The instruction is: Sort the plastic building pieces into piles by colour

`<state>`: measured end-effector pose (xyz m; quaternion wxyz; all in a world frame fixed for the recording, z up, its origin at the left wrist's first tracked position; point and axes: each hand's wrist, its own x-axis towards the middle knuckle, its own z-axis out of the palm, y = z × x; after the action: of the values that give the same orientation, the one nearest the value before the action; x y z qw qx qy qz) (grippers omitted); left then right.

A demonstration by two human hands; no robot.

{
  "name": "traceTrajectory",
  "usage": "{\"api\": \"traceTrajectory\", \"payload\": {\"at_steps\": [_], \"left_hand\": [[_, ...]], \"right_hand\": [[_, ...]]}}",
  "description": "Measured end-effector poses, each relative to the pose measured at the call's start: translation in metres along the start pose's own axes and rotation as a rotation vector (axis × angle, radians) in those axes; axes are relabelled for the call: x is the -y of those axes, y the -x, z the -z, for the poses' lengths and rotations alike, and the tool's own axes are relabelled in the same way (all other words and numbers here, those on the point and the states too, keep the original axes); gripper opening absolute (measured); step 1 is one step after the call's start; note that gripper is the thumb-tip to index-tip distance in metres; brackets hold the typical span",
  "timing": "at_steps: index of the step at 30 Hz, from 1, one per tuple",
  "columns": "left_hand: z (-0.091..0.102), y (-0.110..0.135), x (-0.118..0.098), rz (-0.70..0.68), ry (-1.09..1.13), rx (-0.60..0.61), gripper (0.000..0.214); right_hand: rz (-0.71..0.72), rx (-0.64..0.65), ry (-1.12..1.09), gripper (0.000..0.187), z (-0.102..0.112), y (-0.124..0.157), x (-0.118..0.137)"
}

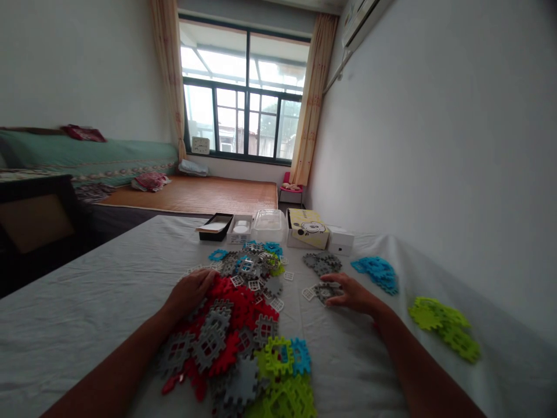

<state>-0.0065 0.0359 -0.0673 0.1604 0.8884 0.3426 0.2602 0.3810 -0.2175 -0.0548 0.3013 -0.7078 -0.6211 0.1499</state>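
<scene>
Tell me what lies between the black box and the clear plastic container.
In the head view, a white box stands between the black box and the clear container.

Main pile (256, 305): on the table (108, 273) before you; your left hand (189, 293) at its left edge.
Loose piece (324, 292): at your right hand (354, 295), right of the main pile.
Rear stack (322, 262): behind your right hand.
Side stacks: right of your right hand; far stack (375, 274) behind near stack (446, 328).
Containers: behind the main pile; carton (308, 233) right of tub (268, 231).
Bed (217, 193): behind the table.
</scene>
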Motion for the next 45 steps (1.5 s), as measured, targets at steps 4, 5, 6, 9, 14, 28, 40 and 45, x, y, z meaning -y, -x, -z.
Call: {"api": "traceTrajectory", "payload": {"at_steps": [4,5,6,9,14,28,40,45], "left_hand": [[-0.001,-0.001,0.0,0.0,-0.022,-0.01,0.043],[-0.001,-0.001,0.001,0.0,-0.028,-0.014,0.043],[-0.001,-0.001,0.001,-0.001,-0.031,-0.016,0.043],[-0.001,-0.001,0.002,-0.002,-0.026,-0.009,0.044],[-0.001,-0.002,0.002,0.009,-0.002,0.005,0.043],[0.0,0.0,0.001,-0.016,-0.033,0.004,0.044],[0.005,0.002,-0.01,-0.032,-0.015,0.012,0.044],[0.003,0.002,-0.008,-0.018,-0.011,0.005,0.044]], "right_hand": [[0.015,-0.01,0.011,0.05,0.0,-0.002,0.004],[0.015,-0.019,0.003,0.05,0.001,-0.002,0.003],[0.003,-0.044,-0.009,0.051,0.002,-0.003,0.002],[-0.117,-0.207,-0.015,0.052,0.004,-0.007,-0.008],[-0.157,-0.494,0.158,0.059,-0.004,-0.027,-0.024],[0.277,0.067,0.125,0.031,-0.033,-0.01,0.034],[0.085,-0.087,0.098,0.026,-0.02,-0.018,0.037],[0.131,0.073,0.342,0.03,-0.043,-0.05,0.06]]}}
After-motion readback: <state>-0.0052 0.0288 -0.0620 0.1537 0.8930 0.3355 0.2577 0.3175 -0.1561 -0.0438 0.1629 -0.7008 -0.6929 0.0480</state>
